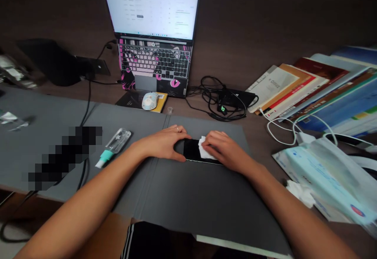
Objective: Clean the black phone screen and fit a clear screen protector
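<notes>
A black phone (192, 150) lies flat, screen up, on a grey mat (188, 200) in front of me. My left hand (163, 142) grips the phone's left end, thumb at the near edge and fingers over the far edge. My right hand (224, 148) is closed on a small white wipe (204, 151) and presses it onto the right part of the screen.
A small clear spray bottle (114, 146) with a teal cap lies left of my hands. An open laptop (154, 35) stands behind, with a mouse (149, 101) and tangled black cables (221, 101). Books (321, 90) and a pack of tissues (326, 176) are at the right.
</notes>
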A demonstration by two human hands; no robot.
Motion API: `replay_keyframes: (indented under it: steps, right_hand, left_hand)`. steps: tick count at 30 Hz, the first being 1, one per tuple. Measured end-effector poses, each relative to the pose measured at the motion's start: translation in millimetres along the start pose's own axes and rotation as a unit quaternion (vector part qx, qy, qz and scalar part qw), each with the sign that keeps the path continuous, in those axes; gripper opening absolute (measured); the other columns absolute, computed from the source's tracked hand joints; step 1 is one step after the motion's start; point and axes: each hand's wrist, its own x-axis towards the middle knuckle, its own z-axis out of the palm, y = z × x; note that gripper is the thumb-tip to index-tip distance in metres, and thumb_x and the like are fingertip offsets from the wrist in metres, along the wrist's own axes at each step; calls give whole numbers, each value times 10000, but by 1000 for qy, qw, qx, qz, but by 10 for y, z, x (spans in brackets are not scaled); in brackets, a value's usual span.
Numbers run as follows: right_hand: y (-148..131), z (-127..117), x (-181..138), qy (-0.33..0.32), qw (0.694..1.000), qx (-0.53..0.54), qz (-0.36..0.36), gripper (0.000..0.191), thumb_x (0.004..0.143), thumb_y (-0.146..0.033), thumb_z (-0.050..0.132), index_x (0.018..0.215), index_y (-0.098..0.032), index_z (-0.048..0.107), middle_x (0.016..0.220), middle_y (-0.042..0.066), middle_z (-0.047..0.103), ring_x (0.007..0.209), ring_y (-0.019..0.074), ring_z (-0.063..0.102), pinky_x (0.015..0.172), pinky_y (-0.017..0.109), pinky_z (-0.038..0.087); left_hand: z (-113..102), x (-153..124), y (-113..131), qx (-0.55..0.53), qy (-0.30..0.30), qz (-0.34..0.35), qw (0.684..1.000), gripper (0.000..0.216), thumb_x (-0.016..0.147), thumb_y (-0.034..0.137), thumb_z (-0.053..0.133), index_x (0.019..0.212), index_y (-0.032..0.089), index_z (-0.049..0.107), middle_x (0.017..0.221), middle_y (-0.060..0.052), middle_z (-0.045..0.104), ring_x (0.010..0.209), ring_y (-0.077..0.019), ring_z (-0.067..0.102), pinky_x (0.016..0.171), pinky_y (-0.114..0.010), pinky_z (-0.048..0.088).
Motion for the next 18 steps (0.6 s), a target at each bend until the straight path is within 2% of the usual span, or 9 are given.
replay_keyframes:
  steps: [2,6,10,14,18]
  right_hand:
    - [9,-12,13,-10,1000,11,-1,256,1062,-324,420,939,-213,615,953,59,630,925,207,566,850,357,362]
    - [174,-184,-117,-27,999,33,24,251,1043,-349,464,914,-211,630,933,57,641,902,211,576,840,358,385]
    - [265,-245,-198,-21,998,43,28,256,1040,-351,471,904,-206,632,906,61,625,881,214,570,818,346,413]
    - [98,-113,-92,-1,1000,27,-7,259,1054,-313,443,897,-200,616,891,57,602,874,209,539,828,340,411]
    - [-150,7,-16,-13,999,9,-43,256,1066,-283,420,960,-186,631,942,64,601,887,203,534,852,340,420]
  left_hand:
    - [7,-4,-4,-2,-1,-5,1000,661,768,419,793,1361,224,578,1276,-79,578,1209,-289,533,1060,-405,423]
    - [17,-9,-22,-9,2,-7,1000,664,779,471,768,1371,239,575,1275,-66,580,1189,-281,538,1048,-395,422]
    - [23,-9,-12,-4,3,-6,1000,663,783,507,754,1370,253,579,1278,-64,578,1188,-284,536,1036,-388,424]
    - [38,-6,12,11,2,-4,1000,655,802,540,743,1355,227,582,1253,-72,579,1177,-284,539,1026,-386,427]
    - [55,2,13,20,9,-2,1000,615,816,536,738,1328,230,591,1232,-70,589,1156,-285,549,1013,-389,430]
